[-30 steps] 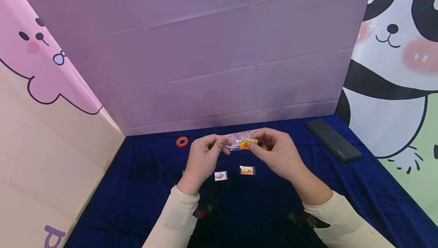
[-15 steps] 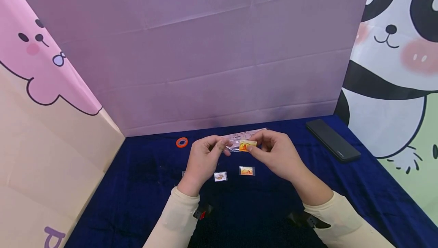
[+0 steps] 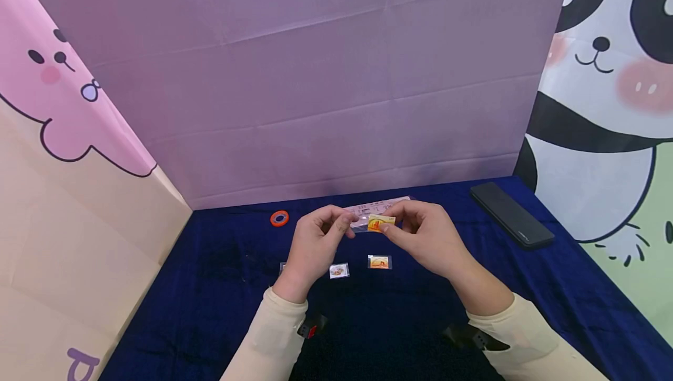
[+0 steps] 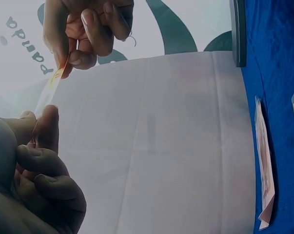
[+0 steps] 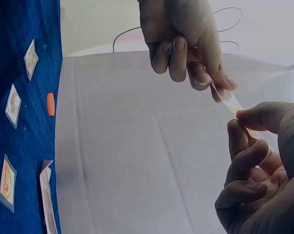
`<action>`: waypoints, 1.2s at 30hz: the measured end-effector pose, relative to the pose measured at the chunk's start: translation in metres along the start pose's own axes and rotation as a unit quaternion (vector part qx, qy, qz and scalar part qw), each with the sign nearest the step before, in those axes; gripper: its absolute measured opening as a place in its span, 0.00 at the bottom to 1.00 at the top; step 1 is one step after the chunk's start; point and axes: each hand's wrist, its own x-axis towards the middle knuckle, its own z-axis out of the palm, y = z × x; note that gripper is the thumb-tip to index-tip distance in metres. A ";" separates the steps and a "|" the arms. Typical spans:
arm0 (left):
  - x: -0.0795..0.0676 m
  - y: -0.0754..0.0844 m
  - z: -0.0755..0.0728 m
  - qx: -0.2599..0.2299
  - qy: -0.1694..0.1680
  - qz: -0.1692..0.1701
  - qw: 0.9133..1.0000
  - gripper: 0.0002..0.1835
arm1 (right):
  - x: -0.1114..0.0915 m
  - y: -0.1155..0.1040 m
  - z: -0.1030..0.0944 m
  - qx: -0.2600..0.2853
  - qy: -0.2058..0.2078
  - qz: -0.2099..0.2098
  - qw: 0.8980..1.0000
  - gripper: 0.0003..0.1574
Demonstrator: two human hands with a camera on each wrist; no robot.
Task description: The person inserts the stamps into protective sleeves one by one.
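Over the back middle of the table, both hands hold a small clear plastic sleeve (image 4: 45, 97) with a yellow-and-red printed card (image 3: 380, 222) at its right end. My left hand (image 3: 314, 245) pinches the clear end between thumb and forefinger, its other fingers curled. At the yellow end, my right hand (image 3: 428, 239) pinches the card between thumb and forefinger. I cannot tell whether the card lies fully inside the sleeve. Below the hands on the cloth lie an orange-printed card (image 3: 380, 262) and a white card (image 3: 339, 270) in clear sleeves. Another sleeved card (image 5: 30, 59) is mostly hidden behind my left wrist in the head view.
A pink printed paper strip (image 3: 386, 204) lies behind the hands. An orange ring-shaped roll (image 3: 280, 218) sits at the back left, and a long black case (image 3: 512, 215) at the back right. Dark blue cloth (image 3: 210, 287) covers the table, with fabric walls around it.
Both hands keep their pinch on the sleeve and card, with only slight shifts. Slightly more of the pink strip shows behind the right hand.
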 end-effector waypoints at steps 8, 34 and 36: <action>-0.001 0.002 0.000 -0.003 -0.012 0.005 1.000 0.12 | 0.001 0.001 -0.001 -0.009 0.004 0.002 1.000 0.06; -0.002 -0.001 0.002 0.024 0.043 0.036 0.998 0.06 | 0.000 0.003 -0.002 -0.001 -0.008 -0.002 1.000 0.07; -0.002 0.000 0.002 0.023 0.047 0.040 0.998 0.06 | -0.001 0.003 -0.002 0.001 -0.010 -0.004 1.000 0.07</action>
